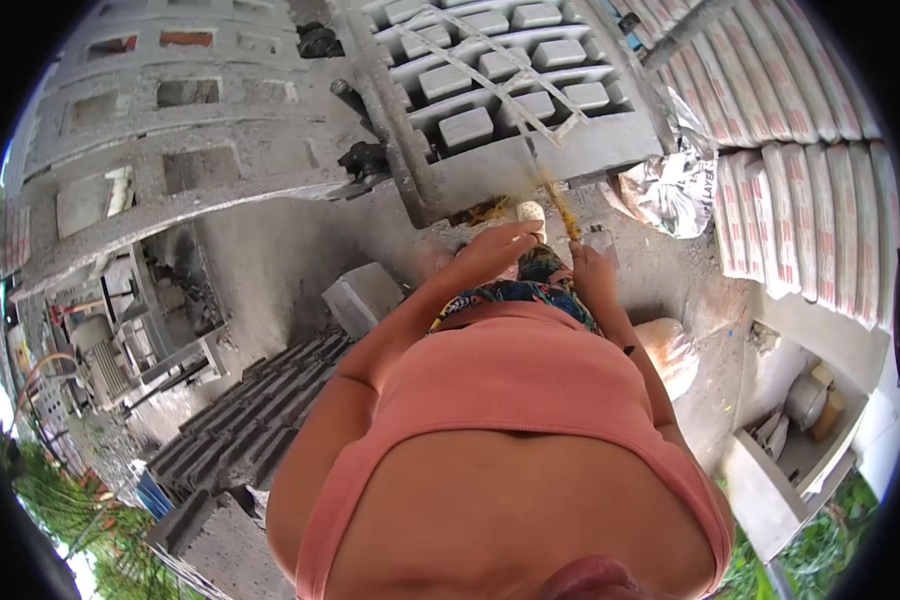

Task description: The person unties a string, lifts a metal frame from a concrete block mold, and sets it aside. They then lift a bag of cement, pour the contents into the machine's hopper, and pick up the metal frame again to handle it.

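Note:
My right hand (pixel 592 275) is closed around a thin handle with a frayed yellow covering (pixel 565 212), low in front of my right thigh. The handle runs forward to the edge of a concrete block mould (pixel 560 155). Across the mould's top lies a narrow grey metal frame (pixel 515 92), whose near end is close to the handle's far end. Rows of raised grey blocks (pixel 467 128) sit between the mould's ribs. My left hand (pixel 495 250) hovers in front of my waist with fingers stretched out, holding nothing, above a pale clog (pixel 531 215).
Stacked bags (pixel 790 220) line the right side beside a crumpled silver sack (pixel 675 190). To the left stand a slab with square openings (pixel 190 165), a loose block (pixel 362 298) and a motor (pixel 95 355). Ridged concrete pieces (pixel 255 405) lie behind on the left.

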The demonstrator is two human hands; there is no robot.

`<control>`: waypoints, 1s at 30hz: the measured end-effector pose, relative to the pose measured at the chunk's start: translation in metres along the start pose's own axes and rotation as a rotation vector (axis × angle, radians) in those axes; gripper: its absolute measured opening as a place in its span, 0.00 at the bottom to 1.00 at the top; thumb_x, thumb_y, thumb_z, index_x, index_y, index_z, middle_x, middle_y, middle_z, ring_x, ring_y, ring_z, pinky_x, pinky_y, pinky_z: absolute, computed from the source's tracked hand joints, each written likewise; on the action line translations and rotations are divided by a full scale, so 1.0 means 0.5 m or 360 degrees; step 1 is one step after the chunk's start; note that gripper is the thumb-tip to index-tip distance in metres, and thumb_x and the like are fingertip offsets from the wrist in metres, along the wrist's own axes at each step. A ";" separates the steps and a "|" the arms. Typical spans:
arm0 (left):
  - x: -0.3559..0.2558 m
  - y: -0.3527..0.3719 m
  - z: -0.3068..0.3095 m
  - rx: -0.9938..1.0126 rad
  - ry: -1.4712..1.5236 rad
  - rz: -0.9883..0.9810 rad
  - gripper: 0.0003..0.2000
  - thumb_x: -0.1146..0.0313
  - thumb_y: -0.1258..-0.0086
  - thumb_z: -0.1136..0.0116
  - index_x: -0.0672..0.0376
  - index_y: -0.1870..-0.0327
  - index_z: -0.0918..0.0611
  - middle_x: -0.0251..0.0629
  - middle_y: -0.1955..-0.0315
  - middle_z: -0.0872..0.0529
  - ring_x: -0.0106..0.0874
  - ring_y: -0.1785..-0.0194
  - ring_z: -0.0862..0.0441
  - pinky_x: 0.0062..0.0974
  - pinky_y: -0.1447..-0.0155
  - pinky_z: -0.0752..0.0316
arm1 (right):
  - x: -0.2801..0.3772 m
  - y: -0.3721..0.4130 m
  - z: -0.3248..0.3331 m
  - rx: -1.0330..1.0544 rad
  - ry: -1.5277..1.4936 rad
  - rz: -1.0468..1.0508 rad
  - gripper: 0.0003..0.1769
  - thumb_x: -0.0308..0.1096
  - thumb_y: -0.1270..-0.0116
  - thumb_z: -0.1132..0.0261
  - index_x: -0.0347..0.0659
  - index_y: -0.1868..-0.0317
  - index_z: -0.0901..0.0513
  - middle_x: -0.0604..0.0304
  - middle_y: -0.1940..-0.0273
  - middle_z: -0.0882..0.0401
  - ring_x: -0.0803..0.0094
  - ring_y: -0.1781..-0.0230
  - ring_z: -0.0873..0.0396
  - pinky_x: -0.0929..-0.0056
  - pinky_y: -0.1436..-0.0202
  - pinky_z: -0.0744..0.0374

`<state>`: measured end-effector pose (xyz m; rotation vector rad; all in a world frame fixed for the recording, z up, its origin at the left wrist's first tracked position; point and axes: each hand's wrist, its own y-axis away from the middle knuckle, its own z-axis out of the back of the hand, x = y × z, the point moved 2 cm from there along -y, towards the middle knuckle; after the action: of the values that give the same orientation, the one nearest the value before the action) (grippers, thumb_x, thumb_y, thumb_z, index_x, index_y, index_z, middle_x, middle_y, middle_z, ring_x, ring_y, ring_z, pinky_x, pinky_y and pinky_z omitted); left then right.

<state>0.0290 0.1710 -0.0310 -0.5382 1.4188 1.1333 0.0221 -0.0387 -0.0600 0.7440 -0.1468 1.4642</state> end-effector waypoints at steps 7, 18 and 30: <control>-0.006 -0.030 -0.019 0.0162 0.0051 -0.0011 0.22 0.58 0.29 0.63 0.60 0.39 0.31 0.39 0.44 0.25 0.31 0.52 0.23 0.26 0.47 0.32 | -0.093 -0.051 0.004 -0.0499 -0.0069 -0.0360 0.27 0.49 0.30 0.55 0.32 0.67 0.21 0.34 0.71 0.24 0.38 0.65 0.25 0.48 0.61 0.29; -0.026 -0.092 0.004 0.0171 0.0236 0.0150 0.22 0.58 0.28 0.63 0.61 0.39 0.31 0.40 0.46 0.25 0.34 0.50 0.25 0.30 0.45 0.33 | -0.087 -0.129 0.085 -0.0411 -0.0022 -0.0528 0.30 0.51 0.30 0.57 0.31 0.66 0.20 0.32 0.68 0.24 0.39 0.62 0.25 0.48 0.55 0.28; -0.016 -0.225 0.043 -0.0169 -0.0091 -0.0101 0.18 0.64 0.32 0.53 0.64 0.45 0.28 0.47 0.53 0.21 0.39 0.51 0.24 0.30 0.47 0.31 | -0.128 -0.208 0.174 -0.0249 -0.0049 -0.0499 0.28 0.50 0.31 0.56 0.32 0.65 0.21 0.35 0.67 0.23 0.41 0.60 0.24 0.51 0.53 0.27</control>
<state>0.1365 0.1397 -0.0562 -0.6167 1.2891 1.1689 0.1397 -0.1318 -0.0640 0.6306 -0.1588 1.1298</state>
